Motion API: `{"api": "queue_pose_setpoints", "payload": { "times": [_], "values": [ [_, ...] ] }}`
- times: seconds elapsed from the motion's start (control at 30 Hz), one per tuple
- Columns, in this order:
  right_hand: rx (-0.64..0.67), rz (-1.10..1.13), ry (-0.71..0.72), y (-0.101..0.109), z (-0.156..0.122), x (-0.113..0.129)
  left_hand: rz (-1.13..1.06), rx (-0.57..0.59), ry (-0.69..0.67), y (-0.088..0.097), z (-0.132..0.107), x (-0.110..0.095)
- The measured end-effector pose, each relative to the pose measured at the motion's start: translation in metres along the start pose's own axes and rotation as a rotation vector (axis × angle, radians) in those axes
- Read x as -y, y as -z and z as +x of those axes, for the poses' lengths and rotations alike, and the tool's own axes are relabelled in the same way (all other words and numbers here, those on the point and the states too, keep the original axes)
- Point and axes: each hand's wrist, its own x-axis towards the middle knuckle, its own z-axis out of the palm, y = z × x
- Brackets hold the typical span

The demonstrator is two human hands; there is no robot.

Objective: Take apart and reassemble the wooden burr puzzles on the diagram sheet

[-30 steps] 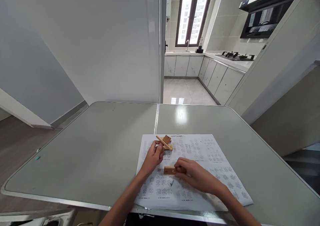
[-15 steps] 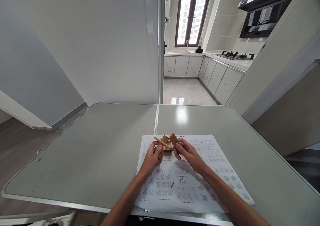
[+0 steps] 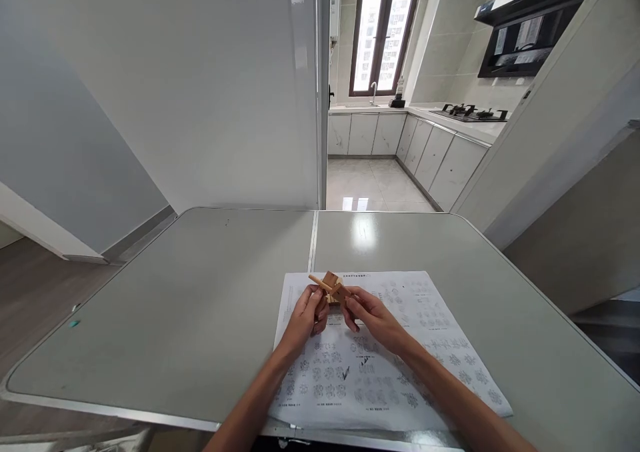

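My left hand (image 3: 306,313) is closed around a slim light-wood stick (image 3: 317,281) that slants up to the left. A darker wooden block (image 3: 331,278) shows just behind the stick, by the left fingertips; what supports it is hidden. In my right hand (image 3: 371,313), a flat brown wooden piece (image 3: 340,294) is pinched between thumb and fingers. Its upper end meets the stick's right end, though I cannot tell whether they are joined. Both hands are over the printed instruction sheet (image 3: 380,372), which has rows of small diagrams.
The sheet lies on a grey-green table (image 3: 150,305) with a metal edge and a seam down its middle. A small green bit (image 3: 75,323) rests near the left edge. Beyond the table stand a white panel (image 3: 225,92) and a kitchen with a stove (image 3: 470,112).
My right hand has brought the flat wooden piece down and left, onto the stick's right end. My left hand has barely moved.
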Motion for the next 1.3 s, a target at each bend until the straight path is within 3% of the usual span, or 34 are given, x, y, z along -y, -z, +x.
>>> {"api": "queue_pose_setpoints", "payload": {
  "times": [0.67,1.3],
  "values": [
    [0.054,0.085,-0.03,0.003,-0.0007,-0.0013,-0.12,0.195,0.164,0.0039,-0.0002,-0.0032],
    [0.014,0.134,-0.056,0.0028,0.0,-0.0048,-0.166,0.268,0.204,0.0015,-0.0011,-0.007]
  ]
}}
